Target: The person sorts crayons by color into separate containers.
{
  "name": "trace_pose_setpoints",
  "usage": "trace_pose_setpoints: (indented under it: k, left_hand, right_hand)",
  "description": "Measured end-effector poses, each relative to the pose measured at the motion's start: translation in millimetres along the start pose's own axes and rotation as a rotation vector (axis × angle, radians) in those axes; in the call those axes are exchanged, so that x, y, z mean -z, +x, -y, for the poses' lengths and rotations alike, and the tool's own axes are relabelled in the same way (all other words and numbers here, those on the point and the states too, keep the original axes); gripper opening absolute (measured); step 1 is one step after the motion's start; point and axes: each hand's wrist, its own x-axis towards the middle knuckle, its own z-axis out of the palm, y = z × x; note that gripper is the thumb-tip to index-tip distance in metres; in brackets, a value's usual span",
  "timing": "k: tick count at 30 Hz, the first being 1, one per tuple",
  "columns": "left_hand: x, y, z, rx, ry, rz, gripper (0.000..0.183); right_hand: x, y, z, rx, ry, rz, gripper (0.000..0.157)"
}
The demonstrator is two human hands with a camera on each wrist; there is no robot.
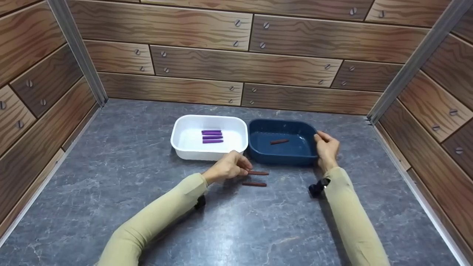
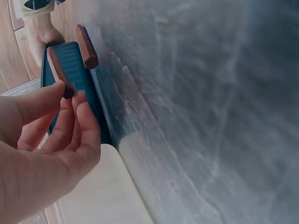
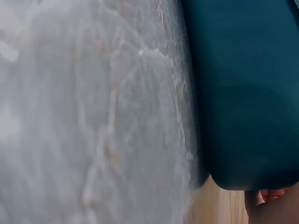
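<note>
My left hand (image 1: 230, 167) pinches one end of a slim brown crayon-like stick (image 1: 259, 173) between thumb and fingers, in front of the two containers. In the left wrist view that brown stick (image 2: 58, 70) slants up from the fingertips. A second brown stick (image 1: 254, 184) lies on the table, nearer to me. My right hand (image 1: 327, 149) grips the right end of a dark blue container (image 1: 284, 159), thumb at its rim; most of this hand is out of the right wrist view. Inside the blue container lies another brown stick (image 1: 279, 141).
A white container (image 1: 196, 155) stands directly left of the blue one, with several purple sticks (image 1: 212, 137) lying side by side in it. Wood-patterned walls (image 1: 207, 59) enclose the grey marbled table (image 1: 129, 155) at the back and both sides.
</note>
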Motion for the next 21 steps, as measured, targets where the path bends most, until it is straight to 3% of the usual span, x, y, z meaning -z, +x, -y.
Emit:
trace_pose_setpoints:
  k: [9,21]
  left_hand:
    - [1.7,0.9,-1.4,-0.029,-0.042,-0.005,0.023]
    - [5.1,2.7,-14.2,0.028,-0.18,-0.126,0.021]
  right_hand:
    - [-1.2,0.4,0.6,0.01,-0.021,-0.01,0.038]
    - [0.9,0.3,-1.1,0.006,-0.031,0.008,0.039]
